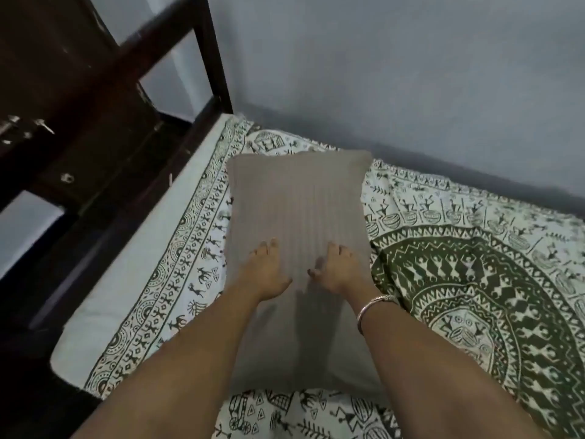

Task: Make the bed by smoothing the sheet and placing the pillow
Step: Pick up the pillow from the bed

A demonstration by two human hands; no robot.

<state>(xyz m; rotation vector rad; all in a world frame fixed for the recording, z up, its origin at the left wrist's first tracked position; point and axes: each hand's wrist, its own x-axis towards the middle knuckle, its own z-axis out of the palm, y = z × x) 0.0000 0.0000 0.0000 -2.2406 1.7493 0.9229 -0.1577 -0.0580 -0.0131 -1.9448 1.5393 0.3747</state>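
A grey-beige striped pillow [297, 201] lies flat on the white sheet with a green tribal print [474, 280], near the head end of the bed. My left hand [266, 270] rests palm down on the pillow's middle with straight fingers. Beside it, my right hand [340, 269], a silver bangle on its wrist, also lies flat on the pillow. Both hands press on the fabric and neither grips it. My forearms hide part of the pillow's near half.
A dark wooden headboard frame [133, 99] rises along the left side of the mattress [133, 236]. A pale blue-grey wall [395, 74] runs behind the bed. The printed sheet spreads to the right and toward me.
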